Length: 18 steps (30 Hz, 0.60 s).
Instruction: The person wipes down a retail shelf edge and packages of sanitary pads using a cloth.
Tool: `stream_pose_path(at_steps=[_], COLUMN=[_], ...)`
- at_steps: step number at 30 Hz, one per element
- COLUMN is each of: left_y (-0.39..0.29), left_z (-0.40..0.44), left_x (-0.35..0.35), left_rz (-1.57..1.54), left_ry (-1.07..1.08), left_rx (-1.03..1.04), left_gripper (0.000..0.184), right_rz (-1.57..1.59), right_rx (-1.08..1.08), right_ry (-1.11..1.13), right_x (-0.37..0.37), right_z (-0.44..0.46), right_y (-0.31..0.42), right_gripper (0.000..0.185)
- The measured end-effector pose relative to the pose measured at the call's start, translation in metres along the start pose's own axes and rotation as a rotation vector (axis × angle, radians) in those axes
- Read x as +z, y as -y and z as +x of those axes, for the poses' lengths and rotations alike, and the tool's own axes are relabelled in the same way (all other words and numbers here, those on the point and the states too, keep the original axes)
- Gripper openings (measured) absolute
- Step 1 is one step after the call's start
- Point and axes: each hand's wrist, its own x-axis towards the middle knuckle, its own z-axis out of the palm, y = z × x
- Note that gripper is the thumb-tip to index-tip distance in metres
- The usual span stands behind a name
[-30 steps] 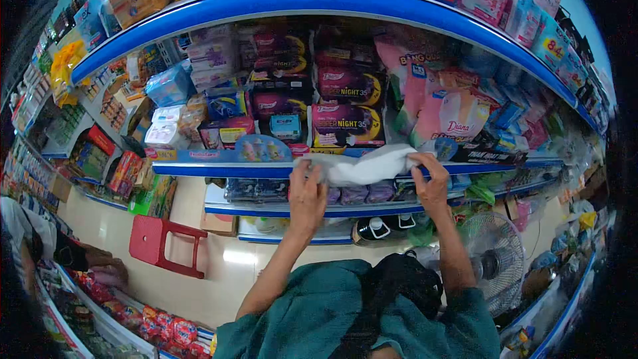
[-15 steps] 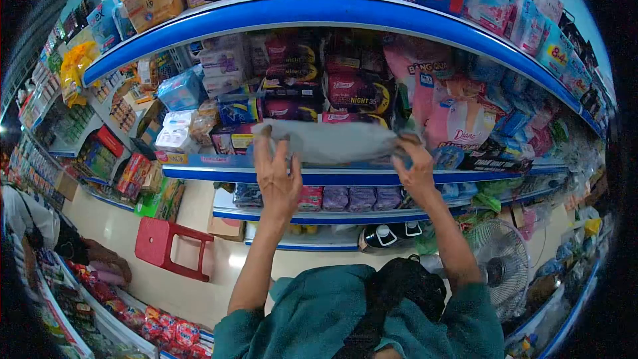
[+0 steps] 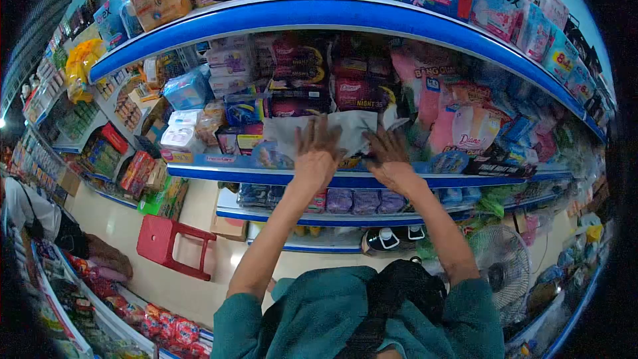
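Note:
A pale white sheet or cloth (image 3: 282,134) lies spread over the front of the middle shelf, against purple Super Night packs (image 3: 362,93). My left hand (image 3: 317,149) rests on its middle with the fingers spread. Beside it, my right hand (image 3: 391,159) presses on the sheet's right part, fingers also apart. The sheet's right end sticks up in a crumpled point. Under the hands, part of the blue shelf edge (image 3: 232,173) and the packs behind the sheet are hidden. Pink Diana packs (image 3: 465,129) stand to the right.
Above is another blue-edged shelf (image 3: 345,12) with more packs. A red stool (image 3: 174,246) stands on the floor at lower left, a fan (image 3: 502,269) at lower right. A person (image 3: 50,216) is at the far left. Black bottles (image 3: 382,240) sit on the bottom shelf.
The sheet was stretched between both hands and has come to lie against the packs. My hands have moved closer together and opened flat on it. The view has shifted slightly.

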Motion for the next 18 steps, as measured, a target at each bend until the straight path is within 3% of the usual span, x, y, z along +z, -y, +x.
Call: stream_pose_path(at_steps=[1, 7, 10, 16, 18], left_y=[-0.001, -0.007, -0.013, 0.002, 0.003], left_z=[0.001, 0.012, 0.025, 0.024, 0.019], left_x=[0.012, 0.027, 0.011, 0.025, 0.033], left_rz=[-0.033, -0.069, -0.034, -0.076, -0.052], left_ry=[-0.085, 0.013, 0.281, 0.254, 0.126], left_rx=[0.057, 0.072, -0.005, 0.026, 0.075], left_gripper=[0.049, 0.055, 0.056, 0.055, 0.053], right_rz=[-0.016, 0.106, 0.076, 0.029, -0.005], right_rx=[-0.019, -0.033, 0.042, 0.063, 0.030], right_ry=[0.036, 0.025, 0.035, -0.035, -0.063], right_x=[0.000, -0.001, 0.007, -0.005, -0.003], right_z=[0.000, -0.004, 0.007, 0.023, 0.022], right_y=[0.001, -0.003, -0.013, -0.006, -0.007], right_gripper=[0.065, 0.067, 0.066, 0.065, 0.065])
